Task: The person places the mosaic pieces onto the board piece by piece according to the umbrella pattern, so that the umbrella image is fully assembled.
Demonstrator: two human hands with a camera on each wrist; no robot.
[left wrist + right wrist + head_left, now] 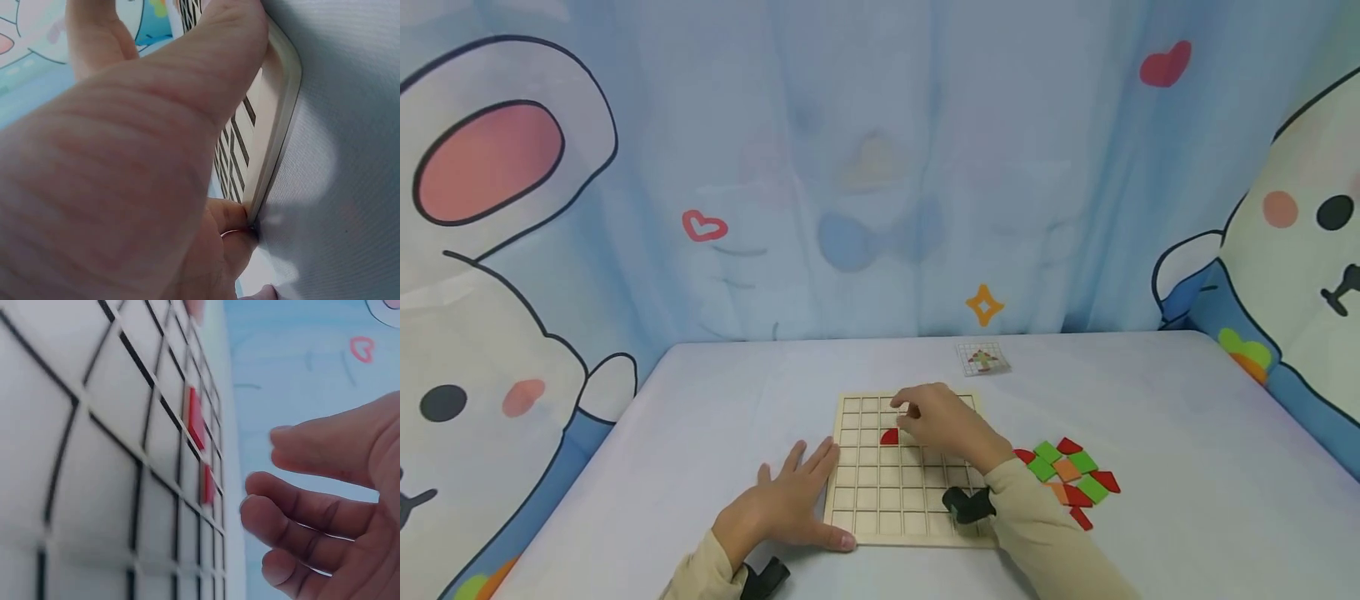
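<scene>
Fingers (265, 519) of right hand (946, 423) slightly apart above board (887, 498)

A pale beige long sleeve covers each arm, the cloth plain and slightly creased: the left sleeve (703, 573) off the near left corner of the gridded wooden board (867, 499), the right sleeve (1051, 533) by its near right corner. Each wrist wears a small black camera, stubby and rounded: the left wrist camera (765, 578) nearer the wearer than the board, the right wrist camera (967, 505) over the board's near right part. Both the left grip (792, 506) and right grip (946, 422) are bare.
</scene>
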